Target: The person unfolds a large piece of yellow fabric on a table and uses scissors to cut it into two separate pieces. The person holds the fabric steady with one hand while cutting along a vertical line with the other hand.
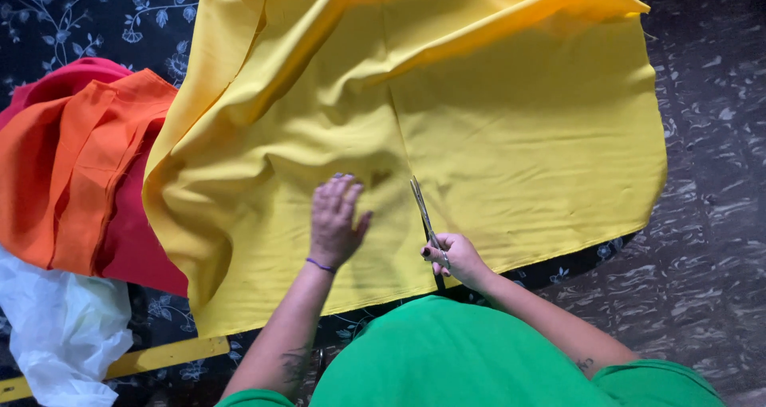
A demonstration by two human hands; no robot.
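Observation:
A large yellow cloth (511,128) lies spread in front of me, with a crease running down its middle. My left hand (335,219) presses flat on the cloth just left of the crease, fingers apart. My right hand (456,257) grips a pair of metal scissors (424,215) at the cloth's near edge. The blades point away from me into the cloth along the crease line.
Folded orange cloth (72,160) and red cloth (136,239) lie at the left, partly under the yellow cloth. A white crumpled sheet (64,327) and a yellow ruler (159,357) sit at the lower left. A dark flower-patterned cover (96,16) lies underneath; patterned floor (710,175) is at the right.

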